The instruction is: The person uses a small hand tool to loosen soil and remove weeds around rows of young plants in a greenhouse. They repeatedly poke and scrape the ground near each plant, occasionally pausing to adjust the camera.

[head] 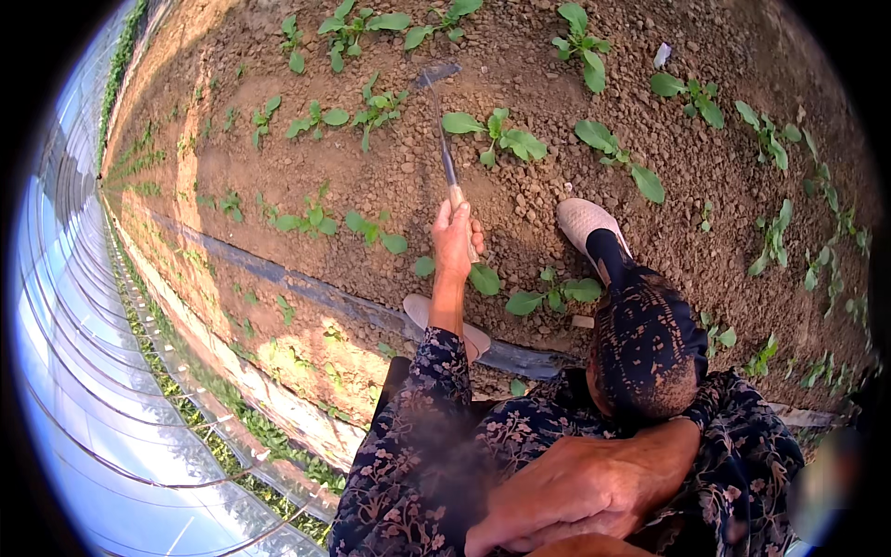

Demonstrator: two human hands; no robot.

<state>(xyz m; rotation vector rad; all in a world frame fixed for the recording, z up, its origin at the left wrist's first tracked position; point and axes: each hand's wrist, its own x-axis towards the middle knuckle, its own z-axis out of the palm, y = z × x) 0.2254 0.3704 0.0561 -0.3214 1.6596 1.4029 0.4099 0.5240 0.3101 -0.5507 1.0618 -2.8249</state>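
My left hand [456,237] is closed around the light wooden handle [456,196] of a small hand hoe, whose thin dark metal neck reaches forward. Its dark blade [438,74] is on or just above the brown soil [501,209], between leafy green seedlings. One seedling [495,136] stands right of the hoe's neck, another [379,108] left of it. Below my left hand, the leaves of a further seedling [484,278] show partly. My right hand [564,487] is bent across in front of my body, near my raised right knee; its fingertips are hidden, so its grip is unclear.
Rows of seedlings surround my pale shoes [592,219]. A dark strip [334,282], perhaps a hose or film, runs along the soil behind my left foot [445,324]. A small pale block [582,321] lies near my right leg. Curved greenhouse hoops [104,463] rise at the left.
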